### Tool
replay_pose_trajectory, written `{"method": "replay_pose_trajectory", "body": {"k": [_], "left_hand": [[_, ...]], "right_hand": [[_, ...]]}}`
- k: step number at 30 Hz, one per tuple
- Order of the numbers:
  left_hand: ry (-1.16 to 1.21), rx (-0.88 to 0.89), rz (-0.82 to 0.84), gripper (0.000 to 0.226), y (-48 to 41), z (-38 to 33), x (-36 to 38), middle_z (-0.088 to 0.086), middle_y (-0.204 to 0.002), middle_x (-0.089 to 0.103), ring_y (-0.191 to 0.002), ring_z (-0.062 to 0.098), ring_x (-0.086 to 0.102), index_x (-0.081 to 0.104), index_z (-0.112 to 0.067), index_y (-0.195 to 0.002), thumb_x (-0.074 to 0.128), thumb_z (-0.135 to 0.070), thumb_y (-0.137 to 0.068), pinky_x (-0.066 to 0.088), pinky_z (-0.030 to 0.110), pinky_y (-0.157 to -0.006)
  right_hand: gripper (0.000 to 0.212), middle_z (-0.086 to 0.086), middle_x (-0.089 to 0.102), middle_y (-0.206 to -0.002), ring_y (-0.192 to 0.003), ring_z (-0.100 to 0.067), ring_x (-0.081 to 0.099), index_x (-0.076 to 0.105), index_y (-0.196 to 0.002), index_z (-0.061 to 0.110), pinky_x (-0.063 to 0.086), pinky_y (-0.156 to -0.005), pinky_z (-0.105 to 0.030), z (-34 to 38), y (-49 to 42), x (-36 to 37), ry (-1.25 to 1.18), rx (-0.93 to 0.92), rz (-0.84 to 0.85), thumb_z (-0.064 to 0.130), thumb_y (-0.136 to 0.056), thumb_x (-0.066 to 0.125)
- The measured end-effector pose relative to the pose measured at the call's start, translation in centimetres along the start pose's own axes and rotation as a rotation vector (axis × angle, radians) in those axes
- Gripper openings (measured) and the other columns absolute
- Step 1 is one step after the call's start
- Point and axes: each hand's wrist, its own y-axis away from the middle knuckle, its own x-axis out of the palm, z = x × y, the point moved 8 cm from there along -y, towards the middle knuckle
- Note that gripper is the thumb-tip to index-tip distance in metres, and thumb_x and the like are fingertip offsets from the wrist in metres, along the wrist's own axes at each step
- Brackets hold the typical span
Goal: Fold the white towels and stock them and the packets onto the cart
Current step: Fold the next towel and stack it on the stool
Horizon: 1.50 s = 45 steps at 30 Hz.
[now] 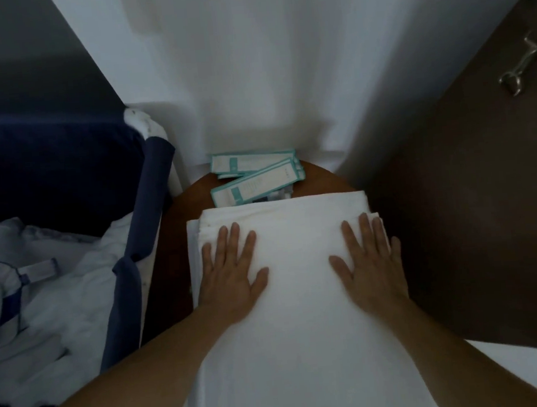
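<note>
While both palms lay flat on the folded white towel [293,240], the left hand [231,271] pressed near its left edge and the right hand [371,265] near its right edge, the fingers [235,238] of each straight, spread and released, grasping nothing. The towel rested on a rounded brown wooden counter [171,218], with layered edges showing along its left side and far corners, and its near end ran out of view between the forearms. Just beyond the towel's far edge, a small heap of teal-and-white packets [253,180] lay on the same counter, the nearest one tilted across the others and almost touching the towel. A white wall [265,73] rose directly behind the packets. To the left, close against the counter, stood a blue fabric bin [144,214] holding crumpled white linens [57,286], one piece trimmed in dark blue. To the right, a dark brown door [473,218] with a metal handle [519,66] hemmed in that side. Whether the bin belonged to the cart could not be told
</note>
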Motion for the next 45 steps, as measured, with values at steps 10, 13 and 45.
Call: {"method": "replay_pose_trajectory", "body": {"k": [10,13,45], "left_hand": [[0.012,-0.013,0.091,0.08,1.2,0.8,-1.2,0.003,-0.162,-0.023,-0.147,0.019,-0.028,-0.011,-0.028,-0.156,-0.001,-0.065,-0.085,-0.016,0.046,-0.118],[0.025,-0.069,0.145,0.083,4.9,1.0,-1.1,0.004,-0.162,-0.025,-0.146,0.018,-0.028,-0.013,-0.025,-0.156,-0.004,-0.063,-0.083,-0.015,0.046,-0.118],[1.013,-0.917,0.183,0.075,23.0,2.2,2.5,0.013,-0.119,0.063,-0.102,0.035,0.062,0.058,-0.004,-0.12,0.076,-0.06,-0.074,0.048,0.035,-0.084]], "right_hand": [[0.075,0.003,-0.032,-0.159,-0.149,-0.02,-0.027,-0.022,-0.151,0.035,-0.001,-0.121,-0.054,0.5,4.0,-1.2,-0.042,0.004,0.083,0.07,-0.087,-0.005],[0.07,-0.001,-0.034,-0.157,-0.148,-0.024,-0.027,-0.022,-0.152,0.03,0.005,-0.122,-0.056,0.4,8.0,-0.4,0.069,0.002,0.123,0.063,-0.093,-0.004],[0.084,-0.014,0.049,-0.132,-0.112,-0.037,0.056,0.039,-0.137,0.009,0.05,-0.096,-0.048,-7.0,20.3,1.7,-0.748,0.604,0.29,0.065,-0.079,0.066]]}}
